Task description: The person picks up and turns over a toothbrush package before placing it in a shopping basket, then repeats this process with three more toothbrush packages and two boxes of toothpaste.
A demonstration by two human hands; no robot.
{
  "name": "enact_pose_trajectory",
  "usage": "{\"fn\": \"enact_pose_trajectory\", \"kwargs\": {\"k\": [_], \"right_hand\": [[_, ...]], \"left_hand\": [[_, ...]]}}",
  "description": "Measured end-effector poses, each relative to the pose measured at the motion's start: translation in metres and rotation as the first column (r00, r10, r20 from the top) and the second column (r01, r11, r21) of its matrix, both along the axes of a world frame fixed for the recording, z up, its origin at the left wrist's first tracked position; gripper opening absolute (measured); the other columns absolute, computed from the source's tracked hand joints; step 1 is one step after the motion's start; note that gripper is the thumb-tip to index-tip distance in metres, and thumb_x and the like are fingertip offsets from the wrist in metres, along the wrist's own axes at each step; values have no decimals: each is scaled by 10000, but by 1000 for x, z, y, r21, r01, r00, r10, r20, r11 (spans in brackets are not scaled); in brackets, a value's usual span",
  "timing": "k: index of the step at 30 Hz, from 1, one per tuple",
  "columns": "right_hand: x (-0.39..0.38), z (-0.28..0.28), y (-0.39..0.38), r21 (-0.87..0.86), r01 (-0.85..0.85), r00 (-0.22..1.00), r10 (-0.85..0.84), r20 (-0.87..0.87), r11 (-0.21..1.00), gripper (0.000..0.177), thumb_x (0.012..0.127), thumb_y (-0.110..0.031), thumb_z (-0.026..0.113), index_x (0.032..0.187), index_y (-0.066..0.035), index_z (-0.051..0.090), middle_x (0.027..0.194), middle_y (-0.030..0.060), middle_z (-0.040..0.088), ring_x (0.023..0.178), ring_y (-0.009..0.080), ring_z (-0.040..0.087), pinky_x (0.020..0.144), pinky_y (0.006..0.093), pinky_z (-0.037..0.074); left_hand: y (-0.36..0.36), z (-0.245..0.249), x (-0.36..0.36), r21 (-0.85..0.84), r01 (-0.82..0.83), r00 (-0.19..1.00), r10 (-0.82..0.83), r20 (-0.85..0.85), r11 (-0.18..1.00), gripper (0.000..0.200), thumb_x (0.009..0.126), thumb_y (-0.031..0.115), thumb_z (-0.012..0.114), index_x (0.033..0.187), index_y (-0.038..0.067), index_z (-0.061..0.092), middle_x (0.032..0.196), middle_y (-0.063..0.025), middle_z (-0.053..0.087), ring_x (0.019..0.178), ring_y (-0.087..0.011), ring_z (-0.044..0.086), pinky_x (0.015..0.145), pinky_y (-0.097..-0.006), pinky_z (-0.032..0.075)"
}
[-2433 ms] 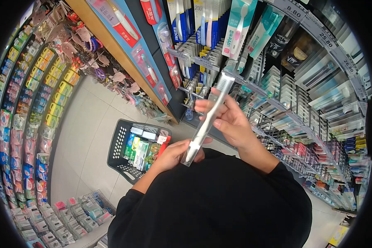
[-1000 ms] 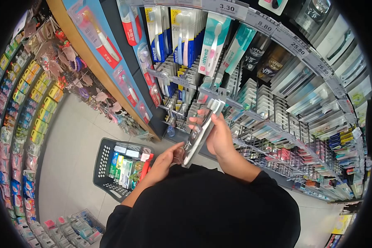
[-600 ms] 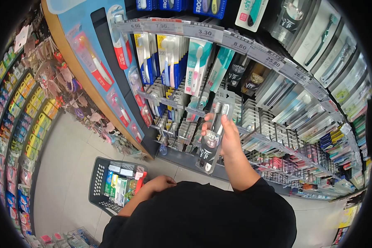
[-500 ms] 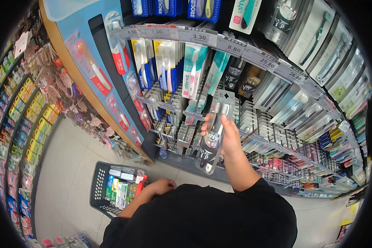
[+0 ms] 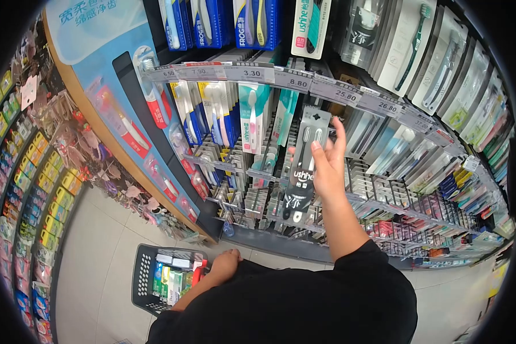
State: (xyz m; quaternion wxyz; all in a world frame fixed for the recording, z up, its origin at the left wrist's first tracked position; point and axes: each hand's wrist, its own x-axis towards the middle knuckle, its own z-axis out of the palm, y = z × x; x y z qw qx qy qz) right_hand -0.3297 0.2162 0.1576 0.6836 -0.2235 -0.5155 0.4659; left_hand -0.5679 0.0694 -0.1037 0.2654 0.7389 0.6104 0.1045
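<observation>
A clear-and-black toothbrush pack (image 5: 300,179), holding one dark and one white brush, is gripped along its right side by my right hand (image 5: 328,166). The thumb lies across its front, the index finger sticks up past the edge, and other fingers are hidden behind. The pack tilts slightly in front of the toothbrush rack. Low by my body, my left hand (image 5: 226,265) is loosely curled, with nothing visible in it. My left forearm crosses beside the red handle (image 5: 199,272) of a grey shopping basket (image 5: 143,278). Boxed goods (image 5: 171,281) lie inside the basket.
Toothbrush packs (image 5: 251,117) hang in rows on the rack ahead, under a curved price rail (image 5: 295,79). A blue display panel (image 5: 97,34) edges the rack at left. Hair accessories (image 5: 97,143) and shelves of packaged goods (image 5: 51,206) stand further left.
My right hand has moved slightly up and right with the toothbrush pack, its index finger now raised. The view has shifted, and the rack sits lower in it.
</observation>
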Motion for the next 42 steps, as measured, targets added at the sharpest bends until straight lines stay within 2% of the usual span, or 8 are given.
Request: {"fn": "enact_pose_trajectory", "kwargs": {"k": [5,9,12,14,19,22,36,42], "right_hand": [[18,2,24,88,16,993,-26,112,996,486,925,-41,419,1366,-119,230,1184,164,508,895,272,640,703,369,568],[30,0,43,181,59,970,-99,221,982,505,904,-4,417,1368,-107,246,1203,158,502,933,269,625,725,374,562],[32,-6,58,241,69,975,-116,190,968,529,902,6,414,1389,-86,227,1244,159,476,980,267,606,780,381,547],[31,-8,64,250,58,982,-101,163,967,530,908,5,410,1396,-75,220,1252,158,469,999,261,598,815,379,535],[28,0,63,242,30,982,-73,173,970,513,913,8,411,1391,-60,239,1220,154,488,998,243,598,816,369,531],[28,6,62,178,13,995,-29,90,984,522,898,-16,490,1376,24,284,1298,120,461,1184,167,452,1001,298,335],[35,-2,112,254,334,892,-391,226,908,348,855,-74,563,1182,16,483,1128,105,584,992,154,558,869,275,416],[45,-20,117,211,394,896,-425,128,894,387,879,-38,528,1263,-25,480,1275,122,507,1203,209,458,984,307,353]], "left_hand": [[-10,5,-4,-279,164,985,-170,4,946,236,847,260,584,896,29,601,922,-177,620,896,-372,592,795,-453,459],[-7,79,3,-338,60,976,15,215,939,209,869,211,607,944,16,616,1054,-146,612,939,-291,614,811,-359,470],[-11,102,5,-285,388,624,-22,781,876,240,913,188,569,1077,21,621,1132,-120,607,1029,-221,592,878,-321,449],[-15,108,6,-258,510,458,-5,889,821,241,914,183,568,1082,18,619,1135,-119,605,1035,-219,588,884,-320,445],[-22,108,4,-313,525,476,32,879,792,243,916,171,563,1092,12,615,1143,-117,601,1051,-213,577,898,-318,436],[-26,107,3,-324,515,484,43,874,793,244,918,163,560,1098,8,612,1148,-116,599,1060,-210,571,906,-317,431],[-28,110,15,-332,471,477,81,875,817,252,924,129,548,1127,-11,599,1172,-110,589,1104,-194,541,946,-312,405],[-33,111,14,-356,426,470,133,873,832,256,927,114,542,1140,-19,594,1182,-108,585,1123,-187,528,963,-310,395]]}}
